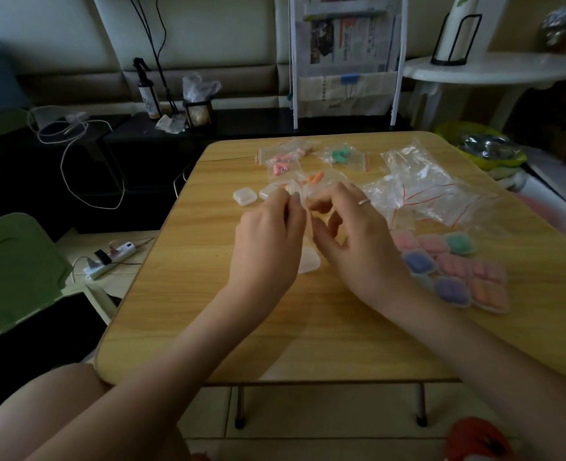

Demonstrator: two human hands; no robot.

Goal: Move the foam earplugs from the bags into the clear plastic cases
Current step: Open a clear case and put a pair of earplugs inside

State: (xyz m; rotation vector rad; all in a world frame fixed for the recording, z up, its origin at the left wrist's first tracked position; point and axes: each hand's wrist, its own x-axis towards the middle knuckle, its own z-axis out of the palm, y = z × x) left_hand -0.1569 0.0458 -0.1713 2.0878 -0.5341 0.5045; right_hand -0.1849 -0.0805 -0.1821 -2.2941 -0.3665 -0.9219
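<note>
Pinching a small clear bag (303, 194) between them, the left hand (268, 234) and right hand (348, 234) are seemingly working its seal open (contents blurred), an empty case (308, 262) waiting beneath, filled cases (454, 271) lying rightward, so tipping earplugs in comes next.

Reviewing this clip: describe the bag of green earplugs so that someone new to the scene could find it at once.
Start at the wooden table and look to its far edge, beyond both hands. The bag of green earplugs lies there flat, right of the bags of pink earplugs and left of the heap of empty bags. It alone holds teal-green plugs.
</note>
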